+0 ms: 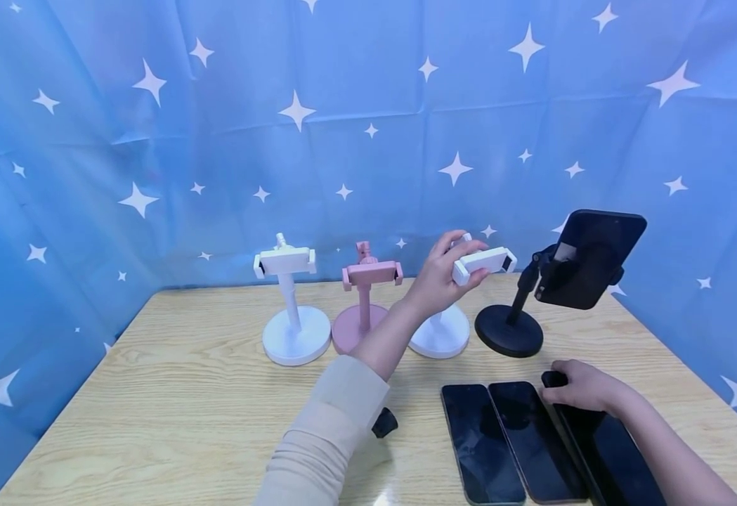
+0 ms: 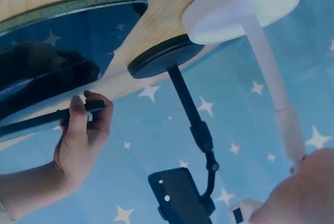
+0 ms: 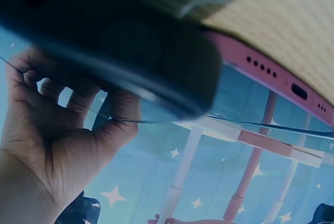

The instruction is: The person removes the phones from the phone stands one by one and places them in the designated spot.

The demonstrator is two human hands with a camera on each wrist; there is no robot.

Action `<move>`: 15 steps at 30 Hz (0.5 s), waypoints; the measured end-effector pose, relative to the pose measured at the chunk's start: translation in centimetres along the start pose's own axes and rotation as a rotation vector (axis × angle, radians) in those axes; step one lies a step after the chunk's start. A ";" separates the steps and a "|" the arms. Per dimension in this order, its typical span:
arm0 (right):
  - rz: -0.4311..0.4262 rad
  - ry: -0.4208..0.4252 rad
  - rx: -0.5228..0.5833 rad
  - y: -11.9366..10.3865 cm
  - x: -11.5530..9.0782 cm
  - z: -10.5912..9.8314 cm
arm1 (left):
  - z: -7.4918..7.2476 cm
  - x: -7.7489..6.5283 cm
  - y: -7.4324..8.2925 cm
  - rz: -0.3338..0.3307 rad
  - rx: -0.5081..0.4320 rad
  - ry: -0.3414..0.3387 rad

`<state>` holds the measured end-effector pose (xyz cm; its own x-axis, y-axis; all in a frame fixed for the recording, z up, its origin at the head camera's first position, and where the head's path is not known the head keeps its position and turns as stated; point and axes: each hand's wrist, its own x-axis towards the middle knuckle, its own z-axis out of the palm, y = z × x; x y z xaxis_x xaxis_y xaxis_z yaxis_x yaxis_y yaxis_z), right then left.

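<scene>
My left hand point(image 1: 439, 275) grips the clamp head point(image 1: 485, 264) of a white phone stand, whose round base point(image 1: 440, 334) rests on the table. In the left wrist view, that stand's pole point(image 2: 269, 72) rises beside the hand. At the right, my right hand point(image 1: 586, 386) pinches the far end of a dark smartphone point(image 1: 621, 460) between thumb and fingers. Two more black-screened smartphones, one on the left point(image 1: 482, 443) and one in the middle point(image 1: 532, 439), lie side by side next to it. A pink-edged phone point(image 3: 276, 78) shows in the right wrist view.
A white phone stand point(image 1: 296, 337) and a pink one point(image 1: 371, 274) stand left of my left hand. Right of it, a black stand point(image 1: 510, 330) holds a tilted phone point(image 1: 592, 260). A blue star-patterned curtain point(image 1: 368, 84) hangs behind the wooden table point(image 1: 172, 393).
</scene>
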<state>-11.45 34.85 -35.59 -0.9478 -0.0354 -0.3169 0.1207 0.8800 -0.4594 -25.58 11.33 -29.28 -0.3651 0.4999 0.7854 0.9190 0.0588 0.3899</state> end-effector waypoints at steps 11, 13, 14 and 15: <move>-0.005 -0.017 0.048 0.3 0.2 0.2 | -0.4 0.4 -0.3 -0.129 -0.056 -0.053; -0.010 -0.005 0.036 0.4 0.3 0.2 | -0.5 0.5 -0.3 -0.167 -0.067 -0.057; -0.012 0.002 0.028 0.4 0.3 0.2 | -0.5 0.5 -0.3 -0.188 -0.073 -0.059; -0.012 0.006 0.022 0.5 0.4 0.2 | -0.5 0.5 -0.3 -0.207 -0.079 -0.061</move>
<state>-11.67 35.17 -36.10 -0.9509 -0.0433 -0.3063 0.1156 0.8687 -0.4816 -26.11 11.15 -28.73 -0.5325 0.5360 0.6551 0.8103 0.0990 0.5776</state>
